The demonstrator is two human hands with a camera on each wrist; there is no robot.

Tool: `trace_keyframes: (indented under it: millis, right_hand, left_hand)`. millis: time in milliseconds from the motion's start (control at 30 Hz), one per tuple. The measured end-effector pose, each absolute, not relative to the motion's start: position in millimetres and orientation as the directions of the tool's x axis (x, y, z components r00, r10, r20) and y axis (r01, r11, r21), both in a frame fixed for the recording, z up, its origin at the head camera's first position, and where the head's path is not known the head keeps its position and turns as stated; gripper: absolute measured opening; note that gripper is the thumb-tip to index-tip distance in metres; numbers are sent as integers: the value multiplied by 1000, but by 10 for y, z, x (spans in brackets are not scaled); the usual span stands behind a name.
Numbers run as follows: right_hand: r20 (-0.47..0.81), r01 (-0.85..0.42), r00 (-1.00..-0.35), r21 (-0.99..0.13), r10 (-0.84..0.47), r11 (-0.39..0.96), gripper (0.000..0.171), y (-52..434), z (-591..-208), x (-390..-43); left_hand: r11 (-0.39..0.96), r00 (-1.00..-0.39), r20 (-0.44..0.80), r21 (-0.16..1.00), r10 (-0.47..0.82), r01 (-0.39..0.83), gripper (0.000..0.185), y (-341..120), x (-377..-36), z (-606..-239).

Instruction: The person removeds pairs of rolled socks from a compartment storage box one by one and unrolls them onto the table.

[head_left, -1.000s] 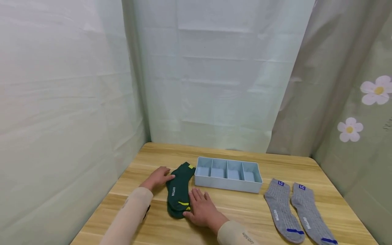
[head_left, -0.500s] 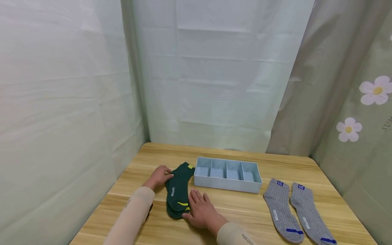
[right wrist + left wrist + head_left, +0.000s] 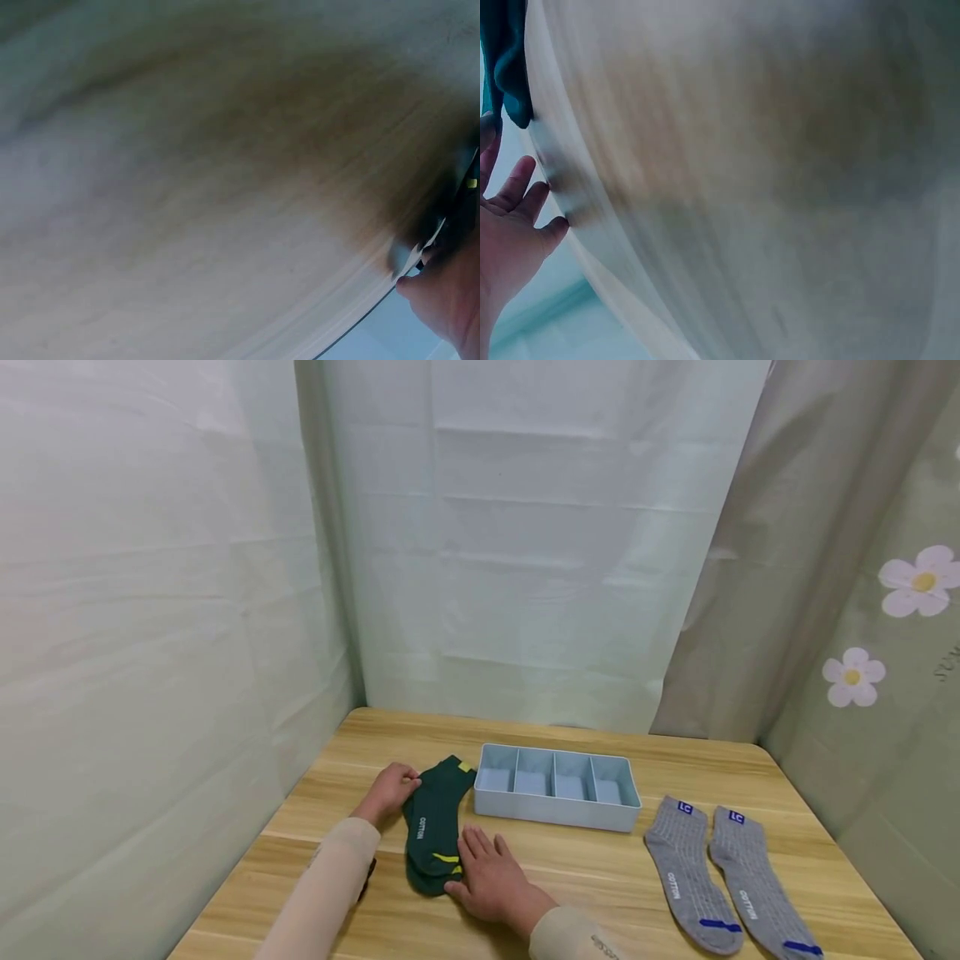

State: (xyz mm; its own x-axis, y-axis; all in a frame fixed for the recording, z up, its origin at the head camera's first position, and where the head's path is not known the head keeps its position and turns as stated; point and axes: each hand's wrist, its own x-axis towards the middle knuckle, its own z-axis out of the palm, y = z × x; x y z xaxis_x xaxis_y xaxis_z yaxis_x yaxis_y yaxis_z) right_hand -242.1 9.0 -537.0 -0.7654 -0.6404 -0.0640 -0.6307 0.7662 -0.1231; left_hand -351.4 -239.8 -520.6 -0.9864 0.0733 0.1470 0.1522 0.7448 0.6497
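Observation:
A pair of dark green socks [image 3: 435,814] with yellow marks lies stacked on the table, the lower one showing at the toe. My left hand [image 3: 388,793] is at their left edge by the cuff. In the left wrist view a fold of green sock [image 3: 511,75] comes down between thumb and forefinger of the left hand [image 3: 514,240], which pinch it; the other fingers spread on the table. On the other side my right hand [image 3: 491,877] lies flat, fingers straight, its thumb against the toe end. The right wrist view shows only part of this hand [image 3: 450,296].
A pale blue box [image 3: 558,810] with several compartments stands just right of the green socks. Two grey socks [image 3: 686,877] with blue marks lie side by side at the table's right. Sheets hang around the wooden table [image 3: 600,877] at the back and sides.
Hardly anything differs. Both hands keep their places at the green socks, and the whole head view has shifted very slightly.

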Motion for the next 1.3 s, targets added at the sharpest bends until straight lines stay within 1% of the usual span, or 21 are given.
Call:
trace_keyframes:
  millis: [100,400,567,700,900,1000,1100,1200,1300]
  right_hand:
    - [-64,-632,-765,-116,-640,767,73,89,-5359,-2416]
    - [-11,-661,-749,-56,-663,748,65,86,-5363,-2419]
    - [18,-692,-722,-24,-691,722,65,108,-5352,-2412]
    - [31,-718,-696,-4,-717,696,60,118,-5325,-2407]
    - [105,-758,-646,32,-756,652,48,114,-5314,-2402]
    - [137,-769,-629,33,-765,638,42,96,-5295,-2399]
    - [161,-777,-616,41,-771,629,39,60,-5270,-2404]
    - [155,-782,-608,47,-778,621,39,19,-5258,-2406]
    - [114,-778,-621,31,-775,628,40,-7,-5261,-2402]
  left_hand:
    - [735,-984,161,658,75,164,10,-2396,-3514,-5177]
    - [741,-980,193,651,51,167,9,-2429,-3534,-5150]
    - [748,-978,197,639,65,179,9,-2434,-3526,-5159]
    - [753,-983,173,638,61,159,9,-2433,-3528,-5161]
    - [763,-988,153,637,15,111,13,-2472,-3574,-5167]
    - [752,-993,120,656,-13,69,14,-2491,-3572,-5145]
    - [732,-996,88,680,-12,51,14,-2495,-3554,-5124]
    - [711,-997,72,702,-2,49,15,-2490,-3540,-5121]
    - [693,-998,68,720,-13,40,14,-2484,-3526,-5120]
